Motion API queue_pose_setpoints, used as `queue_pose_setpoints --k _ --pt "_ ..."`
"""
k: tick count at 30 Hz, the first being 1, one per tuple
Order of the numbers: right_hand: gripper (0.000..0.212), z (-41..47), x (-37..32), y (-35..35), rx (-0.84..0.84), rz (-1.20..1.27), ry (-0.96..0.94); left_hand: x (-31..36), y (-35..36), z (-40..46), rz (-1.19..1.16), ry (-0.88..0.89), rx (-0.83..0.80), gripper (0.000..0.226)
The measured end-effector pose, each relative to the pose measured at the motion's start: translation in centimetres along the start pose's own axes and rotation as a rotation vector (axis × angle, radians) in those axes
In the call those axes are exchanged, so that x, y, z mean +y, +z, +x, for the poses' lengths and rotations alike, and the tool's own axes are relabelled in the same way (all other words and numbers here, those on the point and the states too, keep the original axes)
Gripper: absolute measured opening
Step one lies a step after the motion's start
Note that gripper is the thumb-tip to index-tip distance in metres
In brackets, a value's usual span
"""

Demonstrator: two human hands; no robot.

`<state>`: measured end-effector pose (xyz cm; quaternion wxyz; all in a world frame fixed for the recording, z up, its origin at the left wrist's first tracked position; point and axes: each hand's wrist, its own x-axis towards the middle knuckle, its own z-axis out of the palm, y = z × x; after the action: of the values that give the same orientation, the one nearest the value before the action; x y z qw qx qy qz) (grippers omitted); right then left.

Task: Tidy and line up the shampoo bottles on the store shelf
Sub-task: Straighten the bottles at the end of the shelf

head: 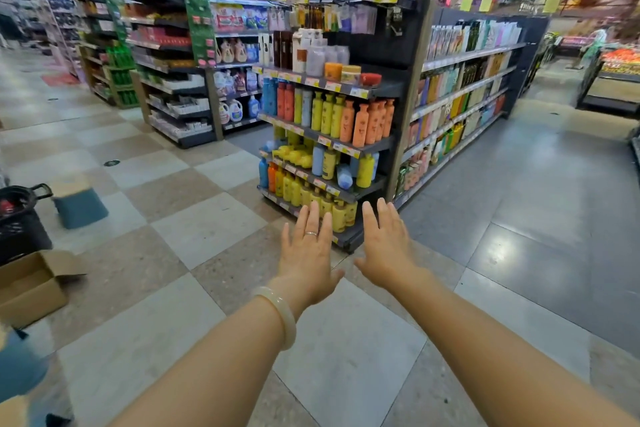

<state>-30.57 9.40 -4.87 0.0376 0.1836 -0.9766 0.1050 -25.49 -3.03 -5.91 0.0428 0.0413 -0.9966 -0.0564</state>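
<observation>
An end-of-aisle shelf unit (377, 149) stands ahead, stocked with shampoo bottles. Orange bottles (372, 121) and yellow-green bottles (327, 113) stand in rows on the second tier. On the third tier a pale blue bottle (344, 176) lies tipped among upright yellow ones (365, 170). Yellow bottles (341, 213) fill the bottom tier. My left hand (306, 253), with a ring and a pale bangle, and my right hand (386, 244) stretch forward side by side, fingers straight, holding nothing. Both hands are apart from the shelf.
A long aisle of shelves (464, 90) runs back on the right. Detergent shelves (194, 80) stand to the left. On the floor at left sit an open cardboard box (29, 288), a teal stool (79, 206) and a black basket (19, 218). Checkered tiles lie between me and the shelf.
</observation>
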Motion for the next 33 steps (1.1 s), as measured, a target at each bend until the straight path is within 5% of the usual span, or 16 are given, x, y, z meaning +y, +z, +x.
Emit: queue_pose_setpoints --k 33 --pt "0.091 57.2 16.7 13.0 -0.214 0.054 0.169 -6.0 14.5 60.5 -0.092 0.084 -0.164 0.094"
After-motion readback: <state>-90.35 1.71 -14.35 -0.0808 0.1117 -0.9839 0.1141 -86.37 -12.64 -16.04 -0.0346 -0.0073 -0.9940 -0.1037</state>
